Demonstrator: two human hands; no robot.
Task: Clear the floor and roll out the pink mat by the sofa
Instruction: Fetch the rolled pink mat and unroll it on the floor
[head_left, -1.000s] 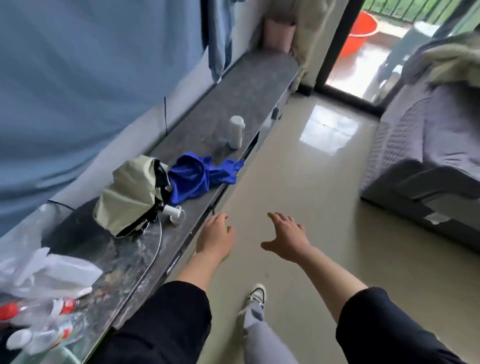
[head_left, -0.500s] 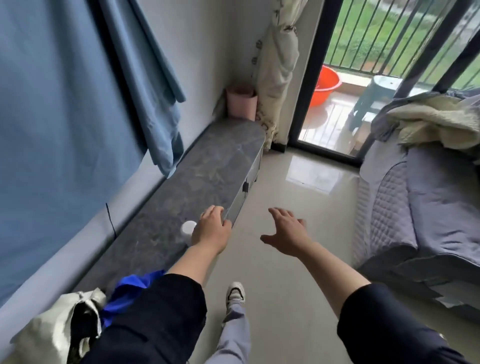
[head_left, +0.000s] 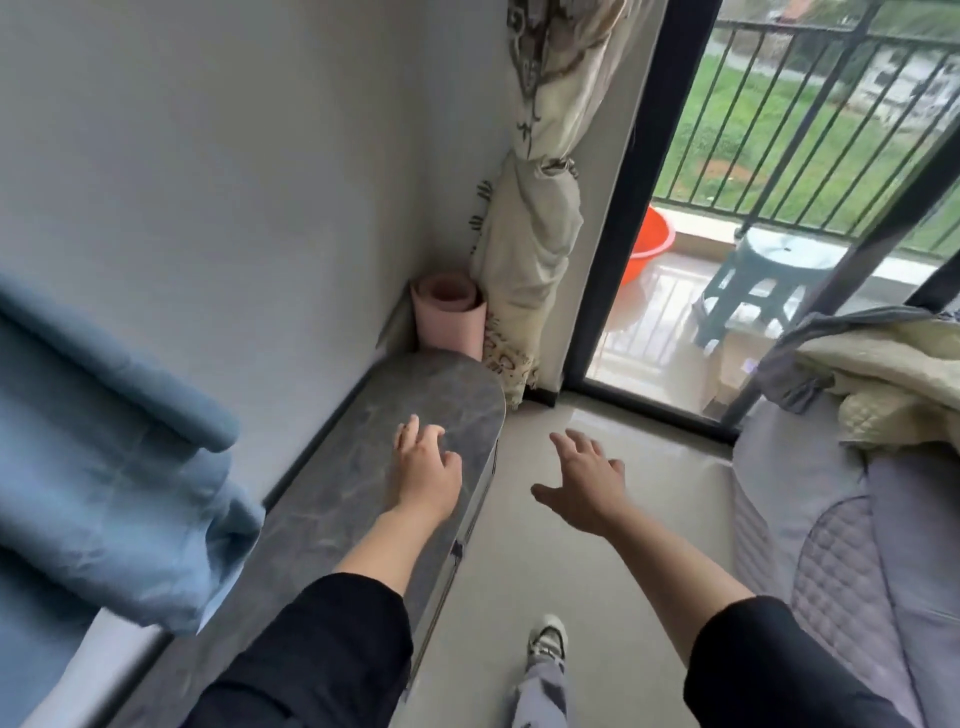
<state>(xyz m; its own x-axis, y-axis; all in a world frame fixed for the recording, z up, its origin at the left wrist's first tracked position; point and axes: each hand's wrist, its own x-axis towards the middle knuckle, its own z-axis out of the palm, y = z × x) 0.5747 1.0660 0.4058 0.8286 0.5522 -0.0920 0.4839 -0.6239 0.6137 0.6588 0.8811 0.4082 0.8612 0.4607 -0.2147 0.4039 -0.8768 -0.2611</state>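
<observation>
**Barely begun: the mat is not yet in hand**

The pink mat (head_left: 450, 317) is rolled up and stands on end at the far end of the low grey table (head_left: 415, 384). It is tucked into the corner between the wall (head_left: 260, 182) and the tied-back curtain (head_left: 535, 234), which it seems to touch.

Neither hand has reached it. The left hand (head_left: 423, 470) hovers over the rounded near end of the table, its fingers (head_left: 410, 431) loosely spread, a little bent and holding nothing. The right hand (head_left: 587, 488) is out over the floor (head_left: 597, 561), palm down, fingers (head_left: 574, 441) fanned wide with the thumb out, also empty. Both point toward the corner, so I'd say the step in hand is the reach for the roll.

The strip of floor between the table and the sofa (head_left: 831, 545) looks bare and glossy, apart from the person's own shoe (head_left: 545, 642), so the clearing seems largely done here. What lies outside the view I cannot tell. Fetching, carrying and unrolling the mat are all left.

The room is narrow. A blue cloth (head_left: 104, 467) hangs at the left, and a crumpled blanket (head_left: 893, 384) lies on the quilted sofa. Beyond the glass door (head_left: 675, 312) are an orange basin (head_left: 649, 244) and a green stool (head_left: 769, 280), on a wet-looking balcony.
</observation>
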